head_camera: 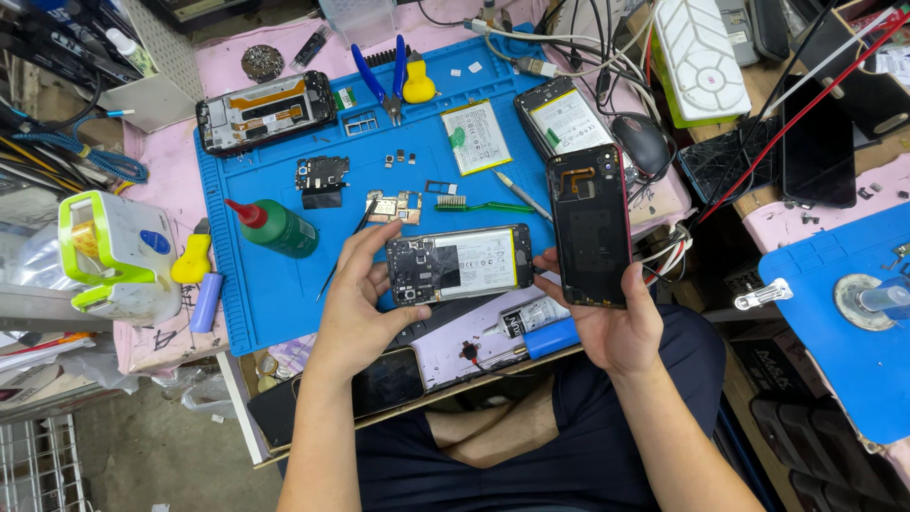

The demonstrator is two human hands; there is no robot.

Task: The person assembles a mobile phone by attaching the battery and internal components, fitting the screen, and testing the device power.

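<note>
Over the blue mat [284,303], I hold the opened phone [460,265] in my left hand [355,303], long axis lying left to right, fingers pinching its left end. My right hand [616,322] grips the back cover [590,225] upright, just right of the phone, its long axis crosswise to the phone's.

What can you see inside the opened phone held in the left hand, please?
Inside the opened phone: a white battery and dark circuitry at its left end. The left hand grips that end; anything beneath the battery is hidden.

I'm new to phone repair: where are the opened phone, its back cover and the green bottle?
Opened phone [462,265], head view, on its white battery.
Back cover [590,228], head view, middle of its dark inside.
Green bottle [284,229], head view, on its body.
</note>
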